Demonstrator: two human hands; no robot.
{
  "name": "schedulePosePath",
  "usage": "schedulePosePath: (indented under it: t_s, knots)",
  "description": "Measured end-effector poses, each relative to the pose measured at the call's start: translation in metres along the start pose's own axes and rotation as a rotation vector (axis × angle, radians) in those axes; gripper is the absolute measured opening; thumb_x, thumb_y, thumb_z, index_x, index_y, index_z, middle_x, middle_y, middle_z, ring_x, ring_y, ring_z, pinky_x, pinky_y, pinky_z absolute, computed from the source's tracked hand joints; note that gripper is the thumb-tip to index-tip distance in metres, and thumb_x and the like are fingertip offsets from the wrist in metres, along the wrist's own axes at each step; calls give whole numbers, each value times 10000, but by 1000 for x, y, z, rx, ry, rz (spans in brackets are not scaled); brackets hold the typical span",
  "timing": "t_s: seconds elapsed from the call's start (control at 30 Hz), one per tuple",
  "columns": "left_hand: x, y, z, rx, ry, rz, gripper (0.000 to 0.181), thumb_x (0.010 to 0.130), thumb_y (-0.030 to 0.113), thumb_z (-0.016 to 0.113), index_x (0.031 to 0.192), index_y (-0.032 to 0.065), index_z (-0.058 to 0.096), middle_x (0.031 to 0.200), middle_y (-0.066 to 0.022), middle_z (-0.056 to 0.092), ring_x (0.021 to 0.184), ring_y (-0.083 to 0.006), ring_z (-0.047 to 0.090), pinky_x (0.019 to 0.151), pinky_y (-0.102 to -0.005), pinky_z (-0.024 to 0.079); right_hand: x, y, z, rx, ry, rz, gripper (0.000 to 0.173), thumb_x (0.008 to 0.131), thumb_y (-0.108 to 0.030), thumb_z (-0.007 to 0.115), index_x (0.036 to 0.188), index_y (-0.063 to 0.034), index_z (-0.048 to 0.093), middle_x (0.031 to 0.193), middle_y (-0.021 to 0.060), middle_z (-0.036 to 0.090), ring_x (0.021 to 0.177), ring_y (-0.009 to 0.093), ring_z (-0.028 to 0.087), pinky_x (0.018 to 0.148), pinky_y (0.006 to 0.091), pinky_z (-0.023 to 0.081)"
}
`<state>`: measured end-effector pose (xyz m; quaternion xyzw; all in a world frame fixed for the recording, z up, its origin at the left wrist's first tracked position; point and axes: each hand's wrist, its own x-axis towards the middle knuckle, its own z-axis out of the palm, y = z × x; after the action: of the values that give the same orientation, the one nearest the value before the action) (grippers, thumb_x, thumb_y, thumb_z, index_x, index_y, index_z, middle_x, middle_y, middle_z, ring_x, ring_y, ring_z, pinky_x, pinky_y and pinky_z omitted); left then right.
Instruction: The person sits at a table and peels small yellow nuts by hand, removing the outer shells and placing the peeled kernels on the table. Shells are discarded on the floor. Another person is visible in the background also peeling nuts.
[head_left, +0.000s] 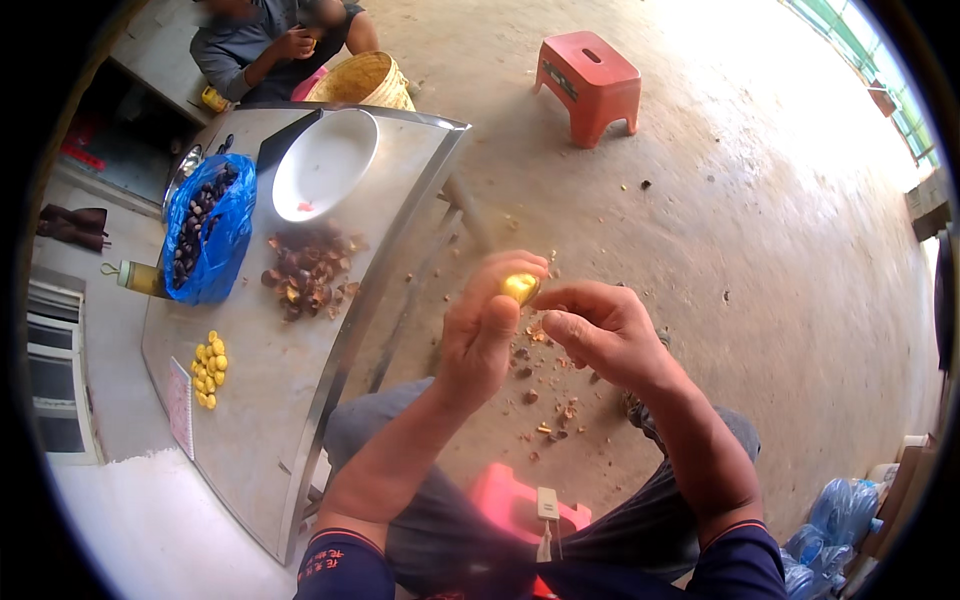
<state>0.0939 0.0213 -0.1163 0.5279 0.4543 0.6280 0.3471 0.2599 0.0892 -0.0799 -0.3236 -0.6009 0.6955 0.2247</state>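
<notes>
My left hand (484, 330) holds a partly peeled yellow chestnut (520, 286) between thumb and fingers, above the floor beyond my knees. A dark strip of shell shows along its right edge. Close against that edge is my right hand (604, 330), its forefinger and thumb bent towards the nut; whether they grip anything is hidden. On the table to the left, brown shell pieces (307, 274) lie in a loose heap. Several peeled yellow chestnuts (210, 367) sit grouped nearer the wall. A blue plastic bag (236, 255) stands open, full of dark unpeeled chestnuts (201, 225).
A white oval basin (326, 165) rests on the metal-edged table (247, 450), near a notebook (181, 405) and a bottle (141, 277). Beyond sits another person (255, 56) beside a woven basket (360, 79). A red stool (589, 82) stands ahead; shell scraps (531, 396) litter the floor.
</notes>
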Motion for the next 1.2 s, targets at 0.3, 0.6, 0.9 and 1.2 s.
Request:
schedulePosePath:
  t_s: [0.3,0.6,0.9,1.2]
  knots:
    - [-2,8,4,189,-33,-75,566,960,504,552,1151,-23,627,1025,-42,589,695,-80,549,562,-193,446,1,2,4,285,118,-140,150,883,-80,712,943,24,622,813,31,638,730,77,602,630,234,494]
    - [-4,7,0,-158,-171,-370,470,967,312,644,1300,9,511,1056,-35,626,979,-93,578,837,-255,488,0,0,-4,93,99,-72,170,883,-58,675,1005,37,604,815,52,647,670,83,605,589,234,516]
    - [-7,6,1,-109,-274,-352,424,943,162,674,1290,6,487,1035,-73,655,944,-121,630,771,-262,520,2,9,-4,55,150,-68,134,803,41,537,932,50,573,822,107,656,672,125,634,589,262,539]
    - [-4,13,-3,171,-281,-223,349,863,124,758,1126,13,557,895,-69,670,787,-103,643,662,-265,518,2,14,-4,36,118,-45,162,748,87,502,887,45,574,795,109,650,697,145,636,604,271,525]
